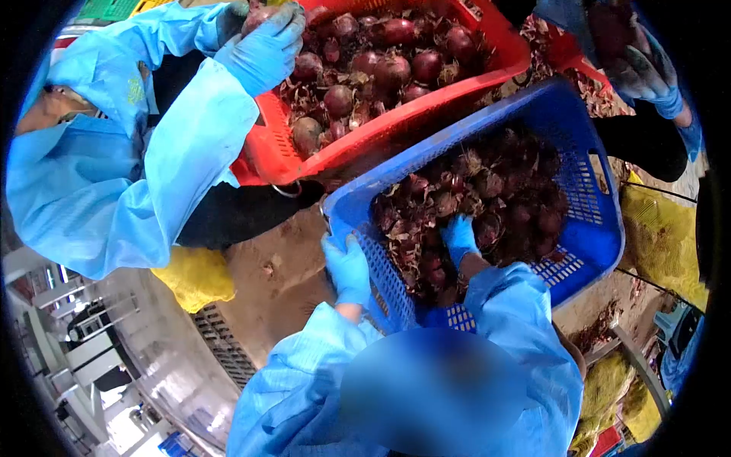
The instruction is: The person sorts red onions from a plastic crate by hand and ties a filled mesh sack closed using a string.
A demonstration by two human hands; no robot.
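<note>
My left hand [346, 268], in a blue glove, grips the left end of a blue plastic crate [449, 148], with fingers and thumb at the rim. Inside that crate lies a heap of red onions [487, 183] with loose dry skins. Reaching down into the heap is my right hand [459, 238], also gloved in blue. Its fingertips are partly hidden among the onions, so I cannot make out whether they hold one. The crate stands at a slant in front of me.
A red crate [403, 114] of red onions stands beyond the blue one. At the left, a person in a blue gown [175, 152] handles an onion; another person's gloved hand [651, 76] is at upper right. Yellow mesh sacks [659, 240] lie at the right, onion skins nearby.
</note>
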